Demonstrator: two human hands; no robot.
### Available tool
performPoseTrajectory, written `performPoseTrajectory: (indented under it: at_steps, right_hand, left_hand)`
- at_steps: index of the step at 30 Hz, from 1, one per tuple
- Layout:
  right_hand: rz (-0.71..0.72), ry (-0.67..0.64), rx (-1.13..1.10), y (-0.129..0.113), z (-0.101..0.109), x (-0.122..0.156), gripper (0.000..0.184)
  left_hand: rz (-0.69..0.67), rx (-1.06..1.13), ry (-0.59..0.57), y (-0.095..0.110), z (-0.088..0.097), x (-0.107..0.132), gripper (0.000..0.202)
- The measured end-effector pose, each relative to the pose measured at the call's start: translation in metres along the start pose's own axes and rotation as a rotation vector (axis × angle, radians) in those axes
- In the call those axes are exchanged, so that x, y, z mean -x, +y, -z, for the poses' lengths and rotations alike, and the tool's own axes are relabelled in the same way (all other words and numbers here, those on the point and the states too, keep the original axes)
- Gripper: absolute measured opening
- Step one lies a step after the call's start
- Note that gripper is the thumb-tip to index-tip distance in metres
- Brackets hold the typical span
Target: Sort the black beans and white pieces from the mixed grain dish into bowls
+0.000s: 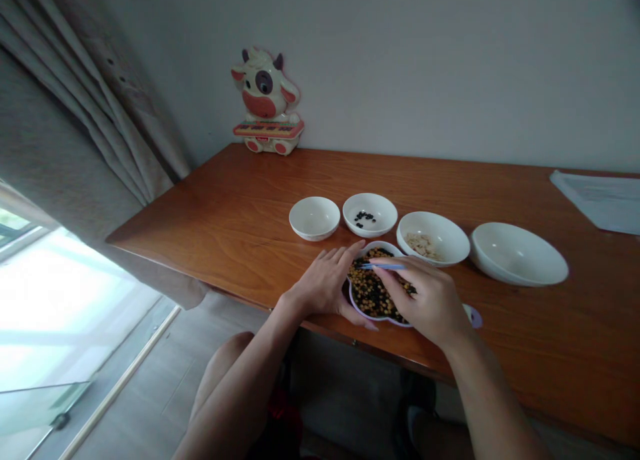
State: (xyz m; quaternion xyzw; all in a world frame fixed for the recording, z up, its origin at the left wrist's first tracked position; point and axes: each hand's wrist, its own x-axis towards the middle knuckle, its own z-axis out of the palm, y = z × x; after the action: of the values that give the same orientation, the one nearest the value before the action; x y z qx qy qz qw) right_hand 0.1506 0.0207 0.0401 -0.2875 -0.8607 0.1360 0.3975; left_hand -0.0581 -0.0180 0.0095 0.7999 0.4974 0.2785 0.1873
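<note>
A pale purple dish [356,307] full of mixed yellow and black beans [373,290] sits at the near table edge. My left hand [327,280] lies flat along its left rim, fingers stretched out and holding the dish steady. My right hand [430,297] hovers over the beans, pinching blue tweezers [383,266] whose tips point left above the dish. Behind the dish stand white bowls: an empty one [315,217], one with a few black beans [369,214], one with pale beans [433,238].
A larger empty white bowl [519,253] stands at the right. A cow-shaped toy keyboard [267,103] leans against the wall at the back. Papers [600,200] lie at the far right. Curtains [85,107] and a window are to the left of the wooden table [225,207].
</note>
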Motion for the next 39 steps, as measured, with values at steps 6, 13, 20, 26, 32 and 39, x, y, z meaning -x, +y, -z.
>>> performPoseTrajectory:
  at_steps: [6,13,20,26,32,39]
  right_hand:
    - [-0.110,0.188,0.066,0.002,0.008,0.000,0.016]
    - [-0.281,0.413,0.185,0.014,0.006,-0.011,0.024]
    - [-0.336,0.427,0.153,0.022,-0.001,-0.019,0.029]
    - [-0.326,0.396,0.103,0.023,-0.003,-0.019,0.029]
    - [-0.382,0.410,0.081,0.022,0.001,-0.015,0.029]
    - [-0.477,0.381,-0.076,0.025,0.009,0.000,0.030]
  left_hand:
    - [-0.003,-0.014,-0.013,-0.001,0.001,-0.001,0.133]
    - [-0.031,-0.010,0.008,0.001,0.002,-0.001,0.128]
    - [-0.010,-0.007,-0.013,0.003,0.005,-0.002,0.127]
    - [0.010,-0.011,-0.030,0.003,0.004,-0.003,0.129]
    - [0.018,-0.003,-0.034,0.003,0.005,-0.003,0.129]
    - [0.013,-0.004,-0.051,0.002,0.005,-0.003,0.129]
